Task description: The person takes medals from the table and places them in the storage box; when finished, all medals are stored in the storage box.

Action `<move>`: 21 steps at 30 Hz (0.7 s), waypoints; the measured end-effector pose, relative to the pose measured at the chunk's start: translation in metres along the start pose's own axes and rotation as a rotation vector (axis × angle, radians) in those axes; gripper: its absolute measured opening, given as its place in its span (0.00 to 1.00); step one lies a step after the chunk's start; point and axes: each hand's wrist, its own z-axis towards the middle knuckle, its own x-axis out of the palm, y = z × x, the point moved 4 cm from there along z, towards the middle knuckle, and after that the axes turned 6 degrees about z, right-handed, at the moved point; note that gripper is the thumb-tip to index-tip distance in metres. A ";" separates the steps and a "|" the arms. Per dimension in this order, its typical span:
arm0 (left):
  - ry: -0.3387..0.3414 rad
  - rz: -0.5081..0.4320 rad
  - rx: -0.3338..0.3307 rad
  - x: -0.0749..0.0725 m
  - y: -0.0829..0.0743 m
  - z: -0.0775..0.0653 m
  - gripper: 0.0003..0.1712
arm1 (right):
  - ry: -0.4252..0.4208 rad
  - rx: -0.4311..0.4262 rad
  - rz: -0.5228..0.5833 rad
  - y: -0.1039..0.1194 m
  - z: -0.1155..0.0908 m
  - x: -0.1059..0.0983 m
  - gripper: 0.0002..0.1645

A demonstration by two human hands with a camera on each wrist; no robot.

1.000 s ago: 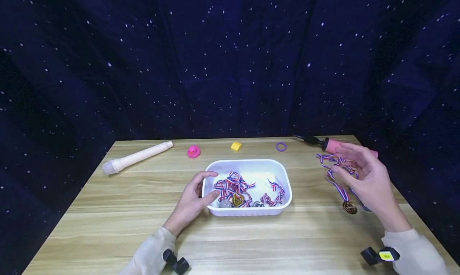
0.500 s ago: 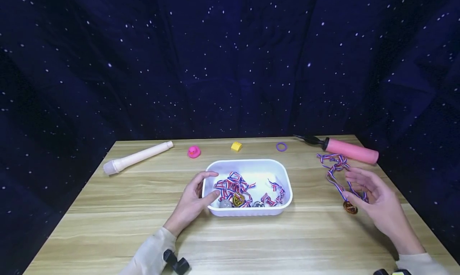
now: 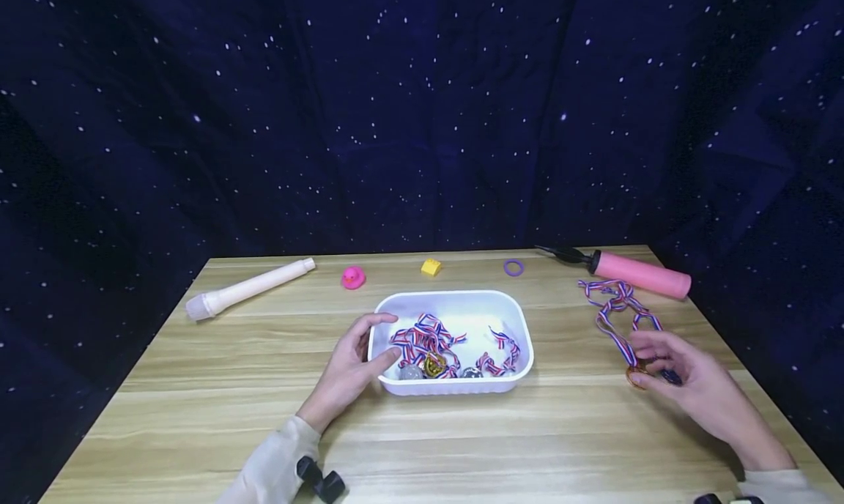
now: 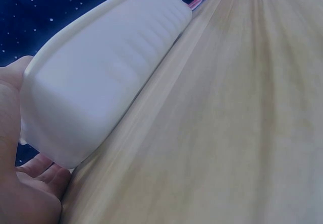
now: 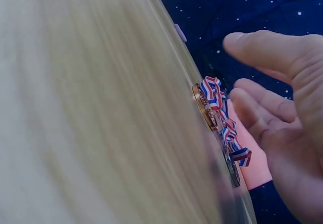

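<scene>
My left hand (image 3: 346, 368) holds the left end of a white plastic bin (image 3: 455, 388), with its thumb over the rim and other fingers low against the outside in the left wrist view. In the bin lie medals, among them a gold one (image 3: 434, 366), and striped ribbons (image 3: 422, 339). At the right, my right hand (image 3: 699, 383) hovers over a bronze medal (image 5: 205, 107) and a darker medal (image 5: 232, 167) on the table. Thumb and fingers stand apart in the right wrist view, with nothing gripped. A red, white and blue ribbon (image 3: 617, 339) trails behind these medals.
A pink hand pump (image 3: 642, 275) with a black nozzle lies behind the ribbon. Along the back of the wooden table (image 3: 435, 445) are a purple ring (image 3: 513, 262), a yellow block (image 3: 431, 267), a pink rubber duck (image 3: 353, 278) and a pale toy microphone (image 3: 253, 288).
My right hand has come down and nearer from in front of the pump to the medals at the right, uncovering the pump. The left hand stays on the bin.
</scene>
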 end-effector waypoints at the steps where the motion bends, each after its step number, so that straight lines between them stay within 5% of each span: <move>1: -0.001 0.001 0.001 0.000 0.000 0.000 0.31 | 0.014 0.002 -0.013 -0.001 0.000 0.000 0.37; 10: -0.001 0.000 -0.003 0.000 0.000 -0.001 0.32 | 0.070 -0.019 -0.186 -0.005 -0.003 0.003 0.30; 21: 0.000 -0.002 0.002 0.000 0.000 0.000 0.32 | 0.081 0.043 -0.239 -0.004 -0.005 0.005 0.24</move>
